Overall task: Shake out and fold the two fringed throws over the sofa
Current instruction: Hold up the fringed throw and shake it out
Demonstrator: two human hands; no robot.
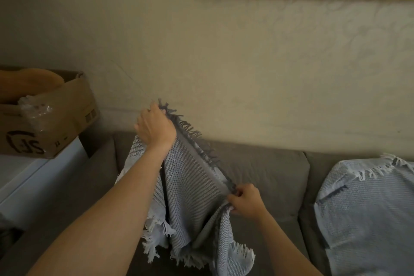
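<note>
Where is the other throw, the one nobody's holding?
Head view, far right: the light blue throw lies on the grey sofa, right of the right hand.

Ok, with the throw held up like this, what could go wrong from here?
The left hand and right hand grip only the fringed edge of the grey throw; a hard shake might pull it free. Its lower end hangs bunched over the sofa, so the fold may come out uneven.

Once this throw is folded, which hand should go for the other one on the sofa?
Right, probably. The right hand grips the grey throw at its lower corner, nearest the light blue throw; the left hand is raised on the far side.
</note>
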